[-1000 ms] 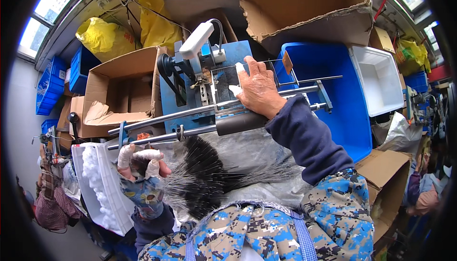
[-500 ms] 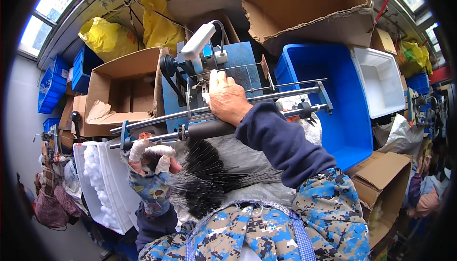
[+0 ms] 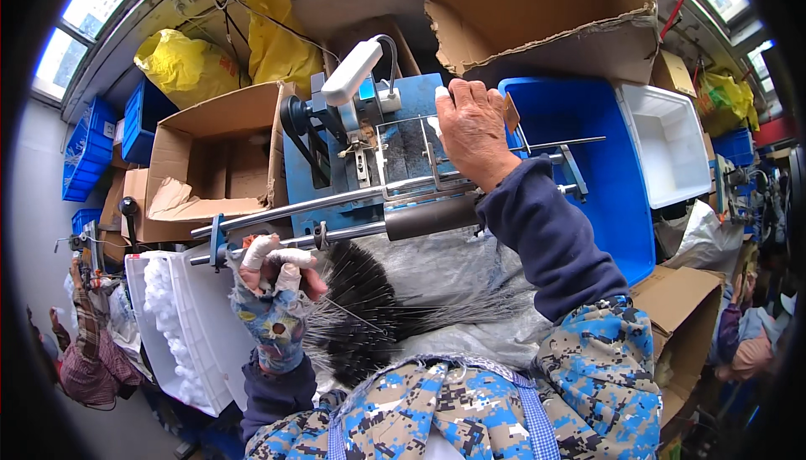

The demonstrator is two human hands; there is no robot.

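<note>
Currently, the scene breaks down like this:

Right hand: the right hand (image 3: 472, 133) lies palm down at about 1 o'clock from the picture's centre, on top of the blue machine (image 3: 395, 154); its taped fingers (image 3: 443, 99) are spread flat rather than curled, and whether anything is pinched beneath them cannot be told.

Left hand: the left hand (image 3: 273, 288) sits at about 8 o'clock, in a patterned fingerless glove with taped fingertips, fingers curled loosely closed on a few thin dark bristles drawn from the bristle bundle (image 3: 369, 309).

Bundle's place: the black bristles fan out on grey sheeting (image 3: 457, 271) over the lap, just below the steel rails (image 3: 336, 208) and touching the left hand at its 3 o'clock side.

Rails: two long bars run from 9 o'clock to 3 o'clock across the machine's front, with a dark sleeve (image 3: 432, 216) on the lower one.

Doing it well, as I judge: keep the left pinch small and even so that only a thin tuft comes away, with the ends level; keep the right palm steady on the machine and fingertips away from the moving parts near the white lamp head (image 3: 353, 72).

Risk: loose bristles could slide off the sheeting.

Around: cardboard box (image 3: 222, 162) at 10 o'clock, blue bin (image 3: 600, 158) at 2 o'clock, white foam tray (image 3: 180, 334) at 8 o'clock.
</note>
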